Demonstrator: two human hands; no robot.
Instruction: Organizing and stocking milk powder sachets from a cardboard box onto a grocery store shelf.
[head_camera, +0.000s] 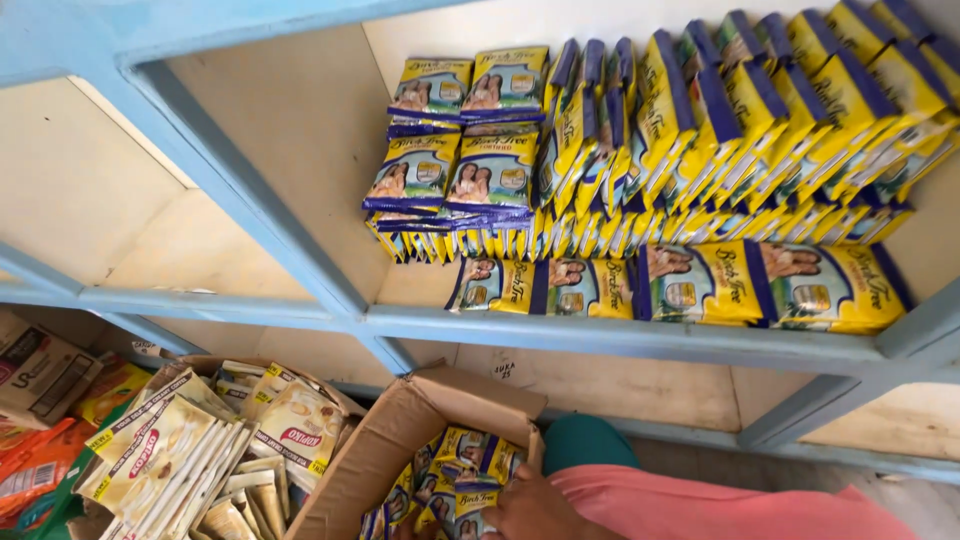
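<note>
We start with the yellow-and-blue sachets standing in the open cardboard box at the bottom of the view. One hand, with a pink sleeve behind it, rests on top of them; which hand it is we cannot say, and its fingers are cut off by the picture's edge, so we cannot tell whether they pinch a sachet or lie loose. The other hand is out of view.

We judge the work well along: the blue-painted shelf above already carries many of the same sachets, stacked flat at the left, leaning in glossy rows to the right, one row laid along the front. Part of that shelf's floor is bare, and the box is not yet emptied.

The packets look like thin, shiny foil. Cream sachets crowd a neighbouring box, beside orange packets.
</note>
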